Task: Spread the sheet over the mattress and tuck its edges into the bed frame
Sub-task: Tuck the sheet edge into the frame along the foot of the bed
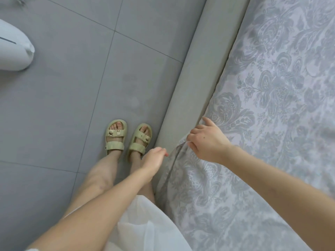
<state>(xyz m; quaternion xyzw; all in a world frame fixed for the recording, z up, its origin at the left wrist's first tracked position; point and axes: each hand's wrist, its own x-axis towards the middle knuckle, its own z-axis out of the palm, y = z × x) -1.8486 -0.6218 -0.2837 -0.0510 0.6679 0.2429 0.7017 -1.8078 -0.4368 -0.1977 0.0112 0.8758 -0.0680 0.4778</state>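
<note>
A pale sheet point(272, 105) with a grey floral pattern covers the mattress on the right. Along the upper stretch its edge sits down in the gap beside the padded grey bed frame point(192, 84). Lower down, loose sheet hangs over the frame toward my legs. My right hand point(206, 140) rests at the mattress edge, fingers curled on a fold of the sheet where the tucked part ends. My left hand point(154, 160) hovers beside the frame, fingers pinched together, apparently with nothing in them.
Grey floor tiles point(72, 96) fill the left side. My feet in pale green sandals point(126, 138) stand close to the frame. A white rounded object point(12, 49) lies at the far left edge. My white garment point(141, 227) hangs below.
</note>
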